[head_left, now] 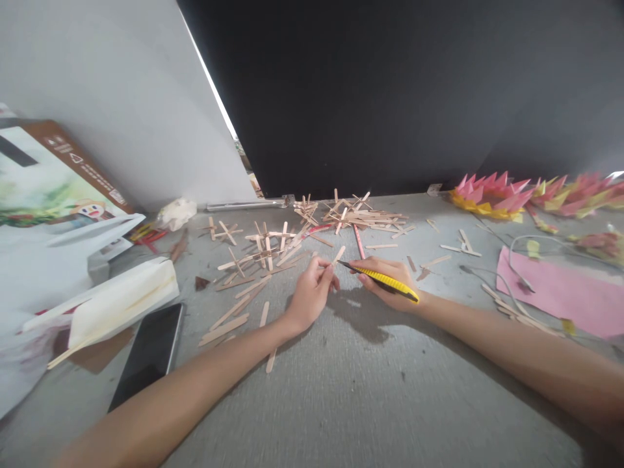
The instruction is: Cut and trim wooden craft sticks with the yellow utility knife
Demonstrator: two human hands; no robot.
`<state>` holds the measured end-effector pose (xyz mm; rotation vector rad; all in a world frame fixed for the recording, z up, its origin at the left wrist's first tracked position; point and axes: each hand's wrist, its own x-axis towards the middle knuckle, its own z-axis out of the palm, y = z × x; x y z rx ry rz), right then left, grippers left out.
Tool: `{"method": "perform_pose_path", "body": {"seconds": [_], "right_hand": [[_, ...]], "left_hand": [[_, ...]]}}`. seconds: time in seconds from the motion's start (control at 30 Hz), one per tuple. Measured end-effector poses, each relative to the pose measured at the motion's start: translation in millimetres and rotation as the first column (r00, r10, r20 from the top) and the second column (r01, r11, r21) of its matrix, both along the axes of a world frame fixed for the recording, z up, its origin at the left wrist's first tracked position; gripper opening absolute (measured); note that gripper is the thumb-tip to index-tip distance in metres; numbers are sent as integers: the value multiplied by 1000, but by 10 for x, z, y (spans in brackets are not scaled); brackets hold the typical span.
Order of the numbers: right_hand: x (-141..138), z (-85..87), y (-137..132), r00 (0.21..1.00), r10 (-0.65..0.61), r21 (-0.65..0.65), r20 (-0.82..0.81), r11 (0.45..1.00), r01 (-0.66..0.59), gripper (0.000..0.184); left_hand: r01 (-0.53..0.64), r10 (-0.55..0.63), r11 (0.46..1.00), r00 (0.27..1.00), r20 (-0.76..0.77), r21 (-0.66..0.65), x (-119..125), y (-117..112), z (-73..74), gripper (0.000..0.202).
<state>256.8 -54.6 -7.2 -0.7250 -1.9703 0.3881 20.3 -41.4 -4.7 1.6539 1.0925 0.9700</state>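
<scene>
At the left of my view I see a printed carton [53, 175] and, nearer to me, a dark phone [146, 351] lying flat on the grey surface. Right of the phone, loose flat sticks [224, 330] lie apart from each other, so I judge that a good part of the material is not used. Beyond them stand several crossed-stick pieces [267, 252]; these look already assembled, although I cannot tell whether each one is finished.

In the middle, my left hand [312, 292] pinches a craft stick [339, 254] between thumb and fingers, a little above the surface and in front of the crossed pieces. The visible end of this stick points away from me and to the right; its long axis is slanted, from near left to far right. I see no other stick joined to it, and I cannot tell if it carries any cut, so I judge that the work on this one is not complete.

Just to the right, my right hand [390, 266] grips a yellow utility knife [397, 288]. Its front tip points to the left, towards the stick, and its long axis goes from the stick back to the right and nearer to me. Whether the tip touches the wood, I cannot tell.

Farther right, a few more separate sticks [468, 242] lie near a pink sheet [556, 292]. Behind the sheet, a pink and yellow paper crown [487, 207] appears already formed.
</scene>
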Motion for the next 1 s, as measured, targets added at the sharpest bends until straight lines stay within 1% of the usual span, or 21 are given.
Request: {"method": "perform_pose_path", "body": {"seconds": [0.07, 0.13, 0.2, 0.27, 0.33, 0.43, 0.5, 0.57, 0.67, 0.73, 0.77, 0.8, 0.87, 1.0], "right_hand": [[-2, 1, -9, 1000, -9, -17, -16, 1000, 8, 30], [-9, 8, -21, 999, -37, -56, -38, 998, 34, 28], [-17, 14, -31, 995, -78, -118, -68, 991, 70, 27], [-21, 16, -31, 986, -126, -197, -107, 975, 104, 27], [-21, 12, -22, 975, -166, -276, -149, 954, 120, 29], [-19, -8, 6, 958, -199, -369, -207, 923, 112, 34], [-21, -26, 24, 949, -199, -403, -245, 911, 87, 36], [-23, -42, 36, 943, -194, -423, -271, 904, 65, 38], [-24, -52, 43, 942, -193, -445, -276, 894, 53, 40], [-24, -51, 43, 945, -199, -468, -261, 882, 56, 41], [-25, -49, 43, 945, -204, -481, -257, 875, 58, 42], [-28, -47, 43, 944, -208, -494, -256, 867, 57, 43], [-41, -38, 43, 936, -216, -517, -276, 855, 45, 44], [-80, -11, 38, 891, -228, -536, -392, 844, -20, 42]], "left_hand": [[-3, 3, 1000, 999, -44, 3, -3, 2, 4, 38], [-22, 26, 999, 994, -110, 40, -7, 10, 1, 34], [-52, 82, 987, 976, -202, 149, -5, 22, -12, 29], [-53, 142, 958, 943, -302, 283, 3, 31, -31, 26], [-7, 154, 938, 904, -399, 346, 18, 29, -50, 30], [71, 109, 941, 862, -495, 331, 43, 8, -64, 39], [98, 83, 945, 852, -518, 312, 54, -7, -61, 41], [71, 104, 948, 851, -514, 310, 56, -15, -50, 37], [-6, 175, 942, 862, -475, 336, 41, -16, -40, 7], [-3, 172, 936, 874, -454, 351, 25, -15, -51, 31], [19, 154, 936, 876, -456, 352, 18, -14, -63, 39], [41, 136, 936, 875, -465, 350, 12, -13, -77, 43], [69, 114, 937, 866, -487, 343, 8, -11, -104, 41], [66, 104, 945, 867, -488, 320, 27, 0, -104, 36]]}}
